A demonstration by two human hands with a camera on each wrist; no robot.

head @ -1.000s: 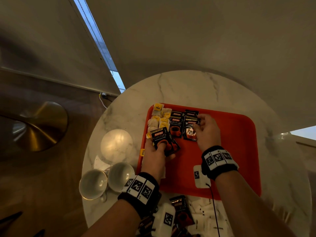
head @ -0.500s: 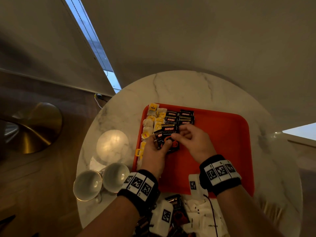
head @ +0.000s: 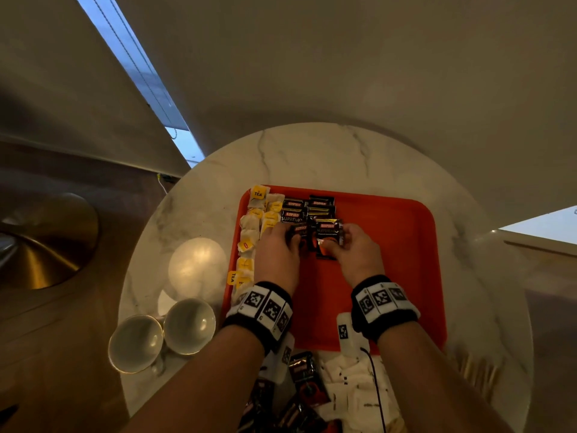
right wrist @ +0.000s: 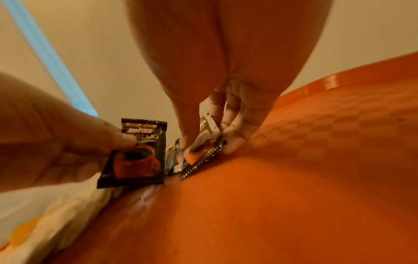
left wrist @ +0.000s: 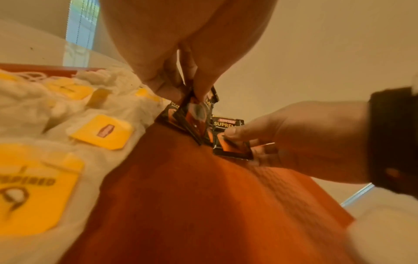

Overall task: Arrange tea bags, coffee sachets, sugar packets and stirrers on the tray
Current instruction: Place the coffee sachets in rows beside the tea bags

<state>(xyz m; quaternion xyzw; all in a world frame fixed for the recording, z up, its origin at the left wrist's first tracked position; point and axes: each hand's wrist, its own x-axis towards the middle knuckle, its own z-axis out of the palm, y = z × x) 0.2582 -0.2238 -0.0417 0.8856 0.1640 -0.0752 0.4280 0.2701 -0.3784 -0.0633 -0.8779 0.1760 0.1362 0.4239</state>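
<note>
A round marble counter [head: 312, 151] stands over a wooden floor [head: 62, 339]. On the counter's left part sit two white cups [head: 162, 334], side by side and touching, with a white round lid or saucer [head: 198, 265] just behind them. Left of the counter, on the floor, lies a brass-coloured disc [head: 46, 242]. Behind the counter a pale wall [head: 343, 57] carries a bright window strip [head: 137, 70].

A round white marble table [head: 312, 151] is carrying a rectangular orange plastic tray [head: 406, 276], two white ceramic cups [head: 162, 335], loose black coffee sachets [head: 301, 368] and white paper sugar packets [head: 352, 379] lying at its near edge.
</note>
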